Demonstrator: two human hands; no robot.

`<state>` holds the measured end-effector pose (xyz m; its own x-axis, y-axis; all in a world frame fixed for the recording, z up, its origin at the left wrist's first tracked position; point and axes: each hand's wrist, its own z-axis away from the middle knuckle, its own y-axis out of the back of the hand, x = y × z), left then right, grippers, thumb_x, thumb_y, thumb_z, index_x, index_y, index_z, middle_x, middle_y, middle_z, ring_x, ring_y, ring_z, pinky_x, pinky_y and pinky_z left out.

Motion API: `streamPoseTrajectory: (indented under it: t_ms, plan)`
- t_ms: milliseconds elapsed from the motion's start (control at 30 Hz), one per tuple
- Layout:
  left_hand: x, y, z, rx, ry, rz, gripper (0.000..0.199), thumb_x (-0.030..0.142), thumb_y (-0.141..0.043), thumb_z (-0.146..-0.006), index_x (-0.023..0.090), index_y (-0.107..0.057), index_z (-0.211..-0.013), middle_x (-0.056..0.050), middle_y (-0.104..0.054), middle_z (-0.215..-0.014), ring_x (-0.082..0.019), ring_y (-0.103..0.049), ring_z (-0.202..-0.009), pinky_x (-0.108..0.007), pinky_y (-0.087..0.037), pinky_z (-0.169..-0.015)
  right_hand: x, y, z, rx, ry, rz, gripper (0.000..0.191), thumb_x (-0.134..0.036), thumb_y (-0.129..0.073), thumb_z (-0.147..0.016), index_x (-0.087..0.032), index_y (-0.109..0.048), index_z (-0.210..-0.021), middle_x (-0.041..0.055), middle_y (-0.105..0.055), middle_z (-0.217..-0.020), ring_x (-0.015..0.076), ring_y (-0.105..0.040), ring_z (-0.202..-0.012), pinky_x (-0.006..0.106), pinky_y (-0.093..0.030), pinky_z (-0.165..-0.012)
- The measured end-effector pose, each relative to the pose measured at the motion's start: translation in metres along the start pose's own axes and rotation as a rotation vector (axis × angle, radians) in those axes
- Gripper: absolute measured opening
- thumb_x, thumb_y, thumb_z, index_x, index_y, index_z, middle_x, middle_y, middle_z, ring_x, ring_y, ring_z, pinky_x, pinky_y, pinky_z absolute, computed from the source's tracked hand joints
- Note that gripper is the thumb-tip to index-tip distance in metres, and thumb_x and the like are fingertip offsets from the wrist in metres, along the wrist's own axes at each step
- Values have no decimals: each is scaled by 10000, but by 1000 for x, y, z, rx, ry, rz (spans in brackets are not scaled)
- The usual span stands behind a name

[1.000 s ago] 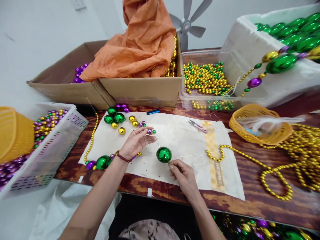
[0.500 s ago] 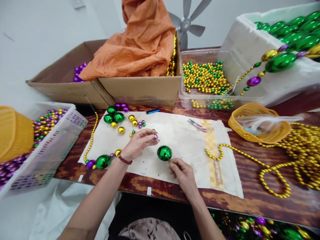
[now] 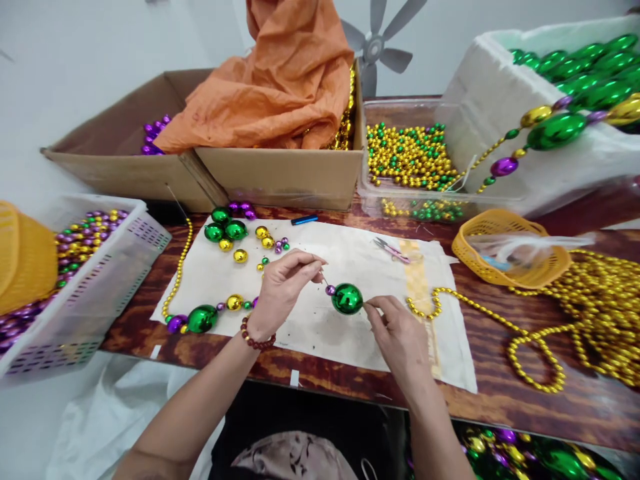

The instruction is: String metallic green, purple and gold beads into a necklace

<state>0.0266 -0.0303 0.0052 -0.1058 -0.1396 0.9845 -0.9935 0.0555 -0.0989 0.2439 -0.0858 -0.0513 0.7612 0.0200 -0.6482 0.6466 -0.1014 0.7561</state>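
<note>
- Between the left hand (image 3: 286, 283) and the right hand (image 3: 403, 333), a large green bead (image 3: 347, 299) is held over a white cloth (image 3: 325, 337); a small purple bead (image 3: 331, 291) sits at its left end.
- Left hand: thumb and fingers closed on a thin line (image 3: 325, 280) leading to the purple bead; needle or string, cannot be determined.
- Right hand: fingertips pinched, gripping the green bead at its right tip.
- Left of the left hand: a beaded strand (image 3: 202, 319), partly hidden by that hand.
- Beyond the left hand: loose gold beads (image 3: 241, 256) and green beads (image 3: 236, 230).
- Cloth, far right: snips (image 3: 393, 250).
- Tabletop (image 3: 595, 410), right side: a gold bead chain (image 3: 537, 387), looped, near a yellow basket (image 3: 463, 257).
- Rear: a cardboard box (image 3: 280, 177), partly covered by orange fabric (image 3: 260, 100), beside a clear bin (image 3: 440, 197) of small beads.
</note>
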Motion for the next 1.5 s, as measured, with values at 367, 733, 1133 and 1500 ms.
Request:
streamPoseTrajectory:
  t_ms: [367, 733, 1133, 1500]
  plan:
    - [6, -13, 7, -8, -17, 32, 129, 293, -659, -914, 182, -723, -893, -27, -681, -874, -119, -677, -711, -263, -568, -709, -21, -13, -23, -168, 290, -338, 262, -342, -489, -1003, -223, -722, -984, 53, -760, -937, 179, -721, -761, 267, -550, -665]
    - [-20, 123, -30, 122, 199, -1554, 374, 287, -589, -923, 166, -594, -1277, -163, -592, -1212, -329, -575, -1160, -439, -503, -937, -19, 25, -21, 70, 34, -809, 167, -316, -645, -935, -188, -752, -939, 18, -624, -641, 147, -585, -560, 253, -457, -467]
    - [-42, 133, -28, 168, 173, -1217, 233, 218, -588, -875, 164, -622, -1100, -134, -639, -1144, -255, -647, -996, -397, -521, -901, -39, 17, -2, -68, 68, -957, 215, -285, -592, -978, -206, -718, -1133, 24, -646, -732, 143, -604, -592, 277, -526, -533]
    - [-21, 65, -5, 192, 13, -139, 331, 283, -782, -769, 208, -721, -1085, -52, -716, -1032, -149, -633, -902, -249, -515, -776, -45, -43, 23, -197, -6, -957, 213, -350, -577, -969, -179, -702, -953, 35, -720, -707, 147, -669, -606, 235, -545, -534]
